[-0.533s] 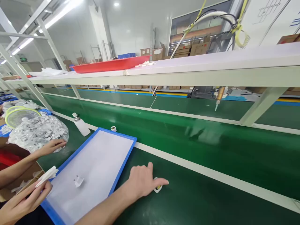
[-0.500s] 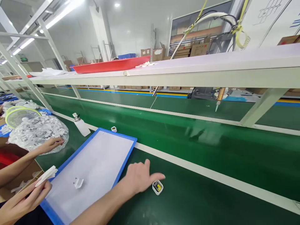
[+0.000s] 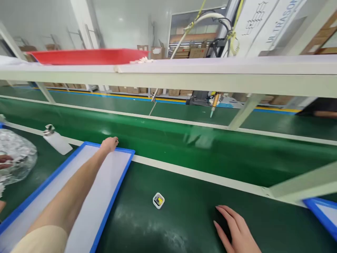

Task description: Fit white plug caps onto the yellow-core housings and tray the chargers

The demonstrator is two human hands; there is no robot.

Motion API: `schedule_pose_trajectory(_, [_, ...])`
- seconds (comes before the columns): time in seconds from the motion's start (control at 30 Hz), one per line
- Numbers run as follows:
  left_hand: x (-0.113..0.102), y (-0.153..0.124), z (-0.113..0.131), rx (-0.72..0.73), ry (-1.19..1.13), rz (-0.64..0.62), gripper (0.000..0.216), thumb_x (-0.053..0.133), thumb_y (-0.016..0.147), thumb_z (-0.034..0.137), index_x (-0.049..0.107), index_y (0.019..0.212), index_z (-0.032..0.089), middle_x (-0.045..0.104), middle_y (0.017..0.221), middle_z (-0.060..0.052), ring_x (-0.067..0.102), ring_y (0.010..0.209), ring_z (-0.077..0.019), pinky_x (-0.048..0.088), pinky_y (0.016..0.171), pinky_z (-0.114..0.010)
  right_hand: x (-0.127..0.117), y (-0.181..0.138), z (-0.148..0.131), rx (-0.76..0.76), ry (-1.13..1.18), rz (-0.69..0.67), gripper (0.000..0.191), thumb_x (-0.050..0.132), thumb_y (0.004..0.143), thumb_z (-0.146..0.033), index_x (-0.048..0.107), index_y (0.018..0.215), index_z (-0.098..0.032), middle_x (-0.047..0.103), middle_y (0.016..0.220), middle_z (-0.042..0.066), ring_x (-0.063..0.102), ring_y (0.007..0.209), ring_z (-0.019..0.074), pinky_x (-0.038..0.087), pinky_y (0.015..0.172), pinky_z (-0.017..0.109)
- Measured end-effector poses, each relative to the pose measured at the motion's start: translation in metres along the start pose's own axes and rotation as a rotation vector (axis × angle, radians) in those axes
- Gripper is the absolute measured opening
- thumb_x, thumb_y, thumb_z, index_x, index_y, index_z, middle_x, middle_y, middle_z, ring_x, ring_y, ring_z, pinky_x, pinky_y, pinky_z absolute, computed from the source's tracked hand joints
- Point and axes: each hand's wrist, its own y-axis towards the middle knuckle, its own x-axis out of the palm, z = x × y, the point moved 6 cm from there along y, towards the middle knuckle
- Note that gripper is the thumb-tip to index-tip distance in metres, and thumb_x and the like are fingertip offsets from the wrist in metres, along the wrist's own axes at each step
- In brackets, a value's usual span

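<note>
My left hand (image 3: 109, 144) reaches across the blue-rimmed white tray (image 3: 113, 172) to its far end, fingers closed around a small white charger housing (image 3: 117, 141), mostly hidden by them. A second white charger housing (image 3: 158, 200), square and open on top with yellow and black parts inside, rests on the dark green tabletop right of the tray. My right hand (image 3: 237, 230) hovers low at the lower right, thumb and fingers apart with nothing between them. My left forearm covers much of the tray.
A white bottle (image 3: 57, 141) lies tilted beyond the tray. At the left edge a co-worker's hand (image 3: 5, 161) touches a clear bag (image 3: 18, 151) of white parts. A shelf (image 3: 184, 72) spans above the green belt (image 3: 168, 138). Another blue-rimmed tray (image 3: 322, 214) shows at right.
My left hand has left the charger housing on the table and moved to the one behind the tray, closing on it. My right hand has come into view. The view has turned right.
</note>
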Motion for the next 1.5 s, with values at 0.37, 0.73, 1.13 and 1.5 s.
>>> schedule_pose_trajectory(0.37, [0.05, -0.178, 0.2, 0.879, -0.023, 0.089, 0.03, 0.057, 0.1, 0.049, 0.068, 0.108, 0.022, 0.071, 0.102, -0.008, 0.067, 0.102, -0.0233, 0.05, 0.092, -0.033, 0.013, 0.035, -0.015, 0.128, 0.178, -0.065, 0.034, 0.047, 0.106, -0.043, 0.049, 0.134, -0.024, 0.056, 0.132, 0.013, 0.06, 0.123, 0.0284, 0.054, 0.104, 0.048])
schedule_pose_trajectory(0.73, [0.053, -0.224, 0.125, 0.695, 0.081, 0.267, 0.066, 0.05, 0.096, 0.065, 0.049, 0.146, 0.022, 0.062, 0.122, -0.014, 0.059, 0.109, -0.0282, 0.047, 0.094, -0.039, 0.03, 0.048, 0.003, 0.24, 0.245, -0.082, 0.056, 0.05, 0.094, -0.064, 0.059, 0.127, -0.019, 0.062, 0.124, 0.017, 0.064, 0.114, 0.0367, 0.061, 0.066, 0.041])
schedule_pose_trajectory(1.13, [0.097, -0.251, -0.089, -0.125, -0.152, -0.023, 0.029, 0.04, 0.103, 0.034, 0.057, 0.121, 0.019, 0.065, 0.114, -0.009, 0.073, 0.089, -0.0199, 0.057, 0.086, -0.032, 0.022, 0.053, -0.002, 0.359, 0.372, -0.039, 0.049, 0.055, 0.092, -0.058, 0.062, 0.121, -0.019, 0.065, 0.121, 0.016, 0.068, 0.108, 0.0332, 0.059, 0.066, 0.037])
schedule_pose_trajectory(1.5, [0.083, -0.246, 0.192, 0.602, -0.347, -0.02, 0.036, 0.065, 0.097, 0.03, 0.05, 0.127, 0.019, 0.072, 0.112, -0.008, 0.075, 0.097, -0.0238, 0.062, 0.078, -0.033, 0.0, 0.082, -0.133, -0.19, 0.854, -0.537, 0.015, 0.057, 0.105, -0.032, 0.069, 0.104, -0.023, 0.063, 0.093, 0.004, 0.061, 0.082, 0.0151, 0.052, 0.076, 0.027])
